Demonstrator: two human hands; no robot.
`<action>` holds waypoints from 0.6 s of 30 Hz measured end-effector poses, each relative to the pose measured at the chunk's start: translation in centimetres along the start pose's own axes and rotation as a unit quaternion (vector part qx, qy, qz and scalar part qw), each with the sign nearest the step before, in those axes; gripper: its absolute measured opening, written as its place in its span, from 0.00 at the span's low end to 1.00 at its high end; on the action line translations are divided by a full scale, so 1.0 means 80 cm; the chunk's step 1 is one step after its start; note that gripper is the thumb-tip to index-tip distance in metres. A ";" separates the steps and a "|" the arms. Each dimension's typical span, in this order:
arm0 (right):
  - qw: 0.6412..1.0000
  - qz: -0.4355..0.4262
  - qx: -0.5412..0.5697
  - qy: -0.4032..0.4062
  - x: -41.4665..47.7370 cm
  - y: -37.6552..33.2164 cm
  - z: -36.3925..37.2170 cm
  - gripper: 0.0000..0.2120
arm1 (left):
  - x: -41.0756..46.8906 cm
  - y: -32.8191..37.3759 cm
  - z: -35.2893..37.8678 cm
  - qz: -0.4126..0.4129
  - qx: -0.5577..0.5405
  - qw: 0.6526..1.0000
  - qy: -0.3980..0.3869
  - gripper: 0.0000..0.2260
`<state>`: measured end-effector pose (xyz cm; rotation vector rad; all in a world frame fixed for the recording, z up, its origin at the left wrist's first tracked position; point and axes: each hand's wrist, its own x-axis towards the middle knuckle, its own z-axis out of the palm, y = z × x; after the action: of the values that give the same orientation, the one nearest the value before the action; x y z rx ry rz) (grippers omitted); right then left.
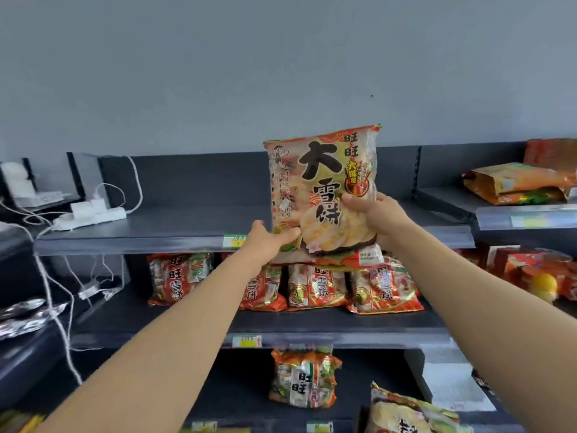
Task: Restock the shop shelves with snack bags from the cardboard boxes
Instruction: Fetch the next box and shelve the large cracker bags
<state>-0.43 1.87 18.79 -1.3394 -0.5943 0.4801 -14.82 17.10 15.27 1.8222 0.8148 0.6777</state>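
top shelf (pixel 187 226): only power strip (pixel 90 215) at left; middle shelf (pixel 312 323): row of small bags (pixel 315 285); restock looks early, boxes not in view | big snack bag (pixel 324 195) upright at top shelf front edge, not set down, reads 旺旺 大雪饼 | left hand (pixel 268 242) grip clamped on bag's bottom corner, right hand (pixel 374 214) grip clamped on its right edge | small bags read 旺旺雪饼 | price tags (pixel 234 240) unreadable

Price tag (pixel 246 341), 6 o'clock: print too small to read. Yellow bag (pixel 412 414), 5 o'clock: cut by bottom edge. Orange bags (pixel 515 182), 3 o'clock: blurred, cropped right. Left hand (pixel 268 242), right hand (pixel 374 214): fingers hidden behind snack bag (pixel 321 182).
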 end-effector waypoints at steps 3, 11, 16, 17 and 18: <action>0.999 -0.022 0.029 -0.025 0.023 -0.008 0.060 0.22 | 0.020 0.002 -0.054 0.033 -0.022 0.999 0.019 0.26; 0.994 -0.052 0.051 -0.081 0.100 0.003 0.229 0.17 | 0.115 -0.020 -0.199 0.069 -0.017 0.987 0.142 0.23; 0.990 -0.089 -0.077 -0.080 0.178 0.027 0.329 0.21 | 0.206 -0.058 -0.270 0.077 -0.026 0.982 0.173 0.21; 0.985 -0.099 -0.115 -0.077 0.203 0.036 0.350 0.26 | 0.227 -0.069 -0.283 0.076 -0.028 0.981 0.176 0.21; 0.981 -0.107 -0.147 -0.070 0.229 0.048 0.368 0.31 | 0.248 -0.078 -0.295 0.071 -0.027 0.981 0.178 0.21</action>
<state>-5.49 36.30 20.91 -1.5069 -0.9423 0.3204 -21.76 47.47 19.57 1.7451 0.8919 1.1294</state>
